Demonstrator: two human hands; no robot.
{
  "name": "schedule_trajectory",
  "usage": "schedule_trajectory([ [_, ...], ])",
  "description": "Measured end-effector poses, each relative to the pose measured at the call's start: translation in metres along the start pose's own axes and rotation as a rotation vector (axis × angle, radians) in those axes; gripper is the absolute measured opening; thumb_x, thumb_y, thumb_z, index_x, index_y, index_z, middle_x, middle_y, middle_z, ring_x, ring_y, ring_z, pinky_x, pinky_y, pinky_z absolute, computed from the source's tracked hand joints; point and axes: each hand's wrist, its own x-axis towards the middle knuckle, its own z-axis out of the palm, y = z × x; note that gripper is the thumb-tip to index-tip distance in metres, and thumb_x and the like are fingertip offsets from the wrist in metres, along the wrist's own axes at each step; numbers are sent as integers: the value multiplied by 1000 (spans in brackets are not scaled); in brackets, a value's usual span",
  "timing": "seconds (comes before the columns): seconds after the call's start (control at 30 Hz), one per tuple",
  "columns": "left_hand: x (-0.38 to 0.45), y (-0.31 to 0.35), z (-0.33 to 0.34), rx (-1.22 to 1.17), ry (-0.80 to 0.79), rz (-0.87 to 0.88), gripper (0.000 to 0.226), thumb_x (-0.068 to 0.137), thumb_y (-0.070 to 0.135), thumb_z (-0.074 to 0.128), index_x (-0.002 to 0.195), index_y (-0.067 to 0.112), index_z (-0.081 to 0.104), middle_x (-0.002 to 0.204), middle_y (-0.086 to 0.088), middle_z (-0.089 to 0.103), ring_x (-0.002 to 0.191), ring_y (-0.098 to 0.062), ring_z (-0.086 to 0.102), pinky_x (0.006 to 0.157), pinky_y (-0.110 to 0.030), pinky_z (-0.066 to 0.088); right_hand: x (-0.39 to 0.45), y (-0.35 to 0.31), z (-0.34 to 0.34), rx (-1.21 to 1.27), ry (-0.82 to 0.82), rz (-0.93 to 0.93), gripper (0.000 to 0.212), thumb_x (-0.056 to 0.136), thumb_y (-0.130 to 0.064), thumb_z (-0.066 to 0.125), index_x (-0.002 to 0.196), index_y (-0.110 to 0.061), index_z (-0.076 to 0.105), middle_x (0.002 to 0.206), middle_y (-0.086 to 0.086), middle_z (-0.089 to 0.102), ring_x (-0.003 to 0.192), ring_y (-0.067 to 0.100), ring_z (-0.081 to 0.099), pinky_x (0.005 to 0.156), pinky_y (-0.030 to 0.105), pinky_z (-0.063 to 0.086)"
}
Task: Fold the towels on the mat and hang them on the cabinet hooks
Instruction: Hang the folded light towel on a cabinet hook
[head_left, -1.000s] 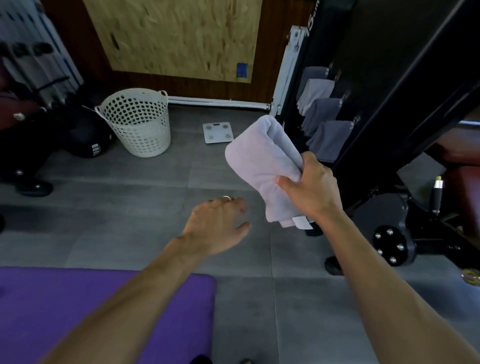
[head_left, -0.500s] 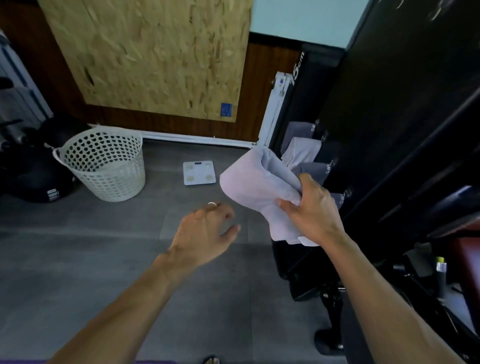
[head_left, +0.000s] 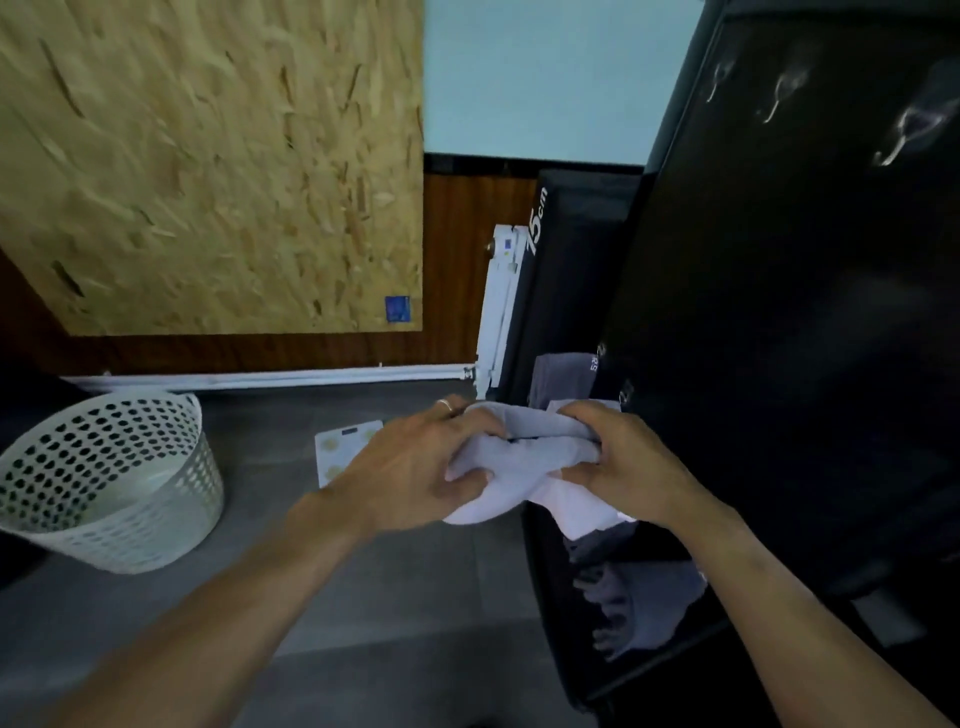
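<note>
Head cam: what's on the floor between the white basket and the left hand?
A white bathroom scale, flat on the grey floor, partly hidden behind the left hand. Otherwise bare floor beside the basket.

Setting: gym or fitness room. Evidence: grey tiled floor (head_left: 415, 587); black cabinet (head_left: 779, 338) with hooks (head_left: 893, 150); grey towels (head_left: 563, 376) hung on its side; bathroom scale (head_left: 337, 452); white perforated laundry basket (head_left: 104, 483); chipboard panel (head_left: 208, 166) on wall.

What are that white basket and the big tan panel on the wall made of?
The basket looks like matte white moulded plastic: its wall is pierced by even rows of round holes. The panel looks like unfinished chipboard of the strand kind: pressed wood flakes lie every way across its raw tan face.
</note>
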Motion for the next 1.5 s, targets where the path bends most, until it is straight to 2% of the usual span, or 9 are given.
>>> schedule_trajectory([
  [0.1, 66, -19, -20, -90, 62, 48, 35, 75, 35, 61, 110, 32, 58, 102, 6, 64, 90, -14, 59, 75, -38, 52, 52, 10, -20, 61, 16, 39, 45, 76, -26, 76, 116, -33, 57, 107, -17, 64, 97, 2, 62, 84, 38, 56],
  [0.2, 124, -39, -39, -138, 76, 113, 32, 72, 30, 68, 104, 29, 62, 95, 7, 66, 85, -12, 59, 71, -36, 50, 93, 5, -36, 115, 79, 20, 55, 80, -23, 75, 129, -30, 50, 122, -19, 52, 111, 0, 54, 91, 19, 48],
  [0.3, 177, -63, -54, -209, 42, 149, 30, 73, 31, 74, 101, 33, 62, 96, 14, 66, 87, -6, 61, 71, -28, 50, 132, 1, -44, 156, 184, -75, 47, 85, -15, 71, 128, -24, 54, 130, -15, 49, 119, -1, 50, 95, 12, 42],
  [0.43, 252, -105, -60, -373, -66, 185, 27, 75, 29, 79, 98, 28, 64, 90, 15, 65, 87, -5, 62, 67, -24, 52, 196, 6, -54, 203, 349, -45, 11, 92, -19, 64, 103, -22, 66, 102, -9, 61, 96, 7, 61, 83, 23, 50],
  [0.57, 329, -146, -68, -606, -250, 241, 24, 81, 32, 76, 101, 27, 63, 94, 11, 67, 91, -7, 65, 73, -26, 55, 252, 12, -69, 216, 473, 92, 5, 95, -20, 60, 93, -19, 64, 86, -5, 65, 81, 15, 63, 72, 34, 53],
  [0.7, 398, -167, -82, -748, -469, 272, 22, 91, 32, 46, 102, 27, 64, 96, 8, 66, 92, -9, 63, 74, -20, 47, 287, 4, -87, 185, 630, 194, 10, 95, -18, 60, 86, -21, 63, 79, -7, 64, 72, 12, 61, 63, 20, 48],
  [1.03, 511, -123, -99, -725, -624, 490, 20, 98, 14, 52, 85, 7, 65, 70, 7, 57, 57, 1, 48, 48, -13, 34, 294, -19, -143, 162, 965, 444, 9, 94, -19, 60, 88, -19, 67, 83, 7, 68, 80, 28, 64, 73, 45, 53],
  [1.3, 563, -43, -113, -924, -482, 482, 15, 93, 21, 61, 81, 22, 69, 81, 6, 67, 71, 4, 58, 69, -16, 42, 301, -24, -200, -25, 1434, 595, 8, 91, -25, 65, 84, -25, 69, 73, 5, 68, 67, 17, 63, 58, 21, 53],
  [1.5, 578, -30, -103, -913, -453, 483, 11, 93, 20, 60, 99, 25, 67, 96, 7, 67, 90, -4, 61, 80, -19, 45, 318, -4, -220, -93, 1608, 766, 14, 92, -31, 63, 77, -30, 64, 64, -7, 65, 61, 6, 63, 61, 22, 51],
])
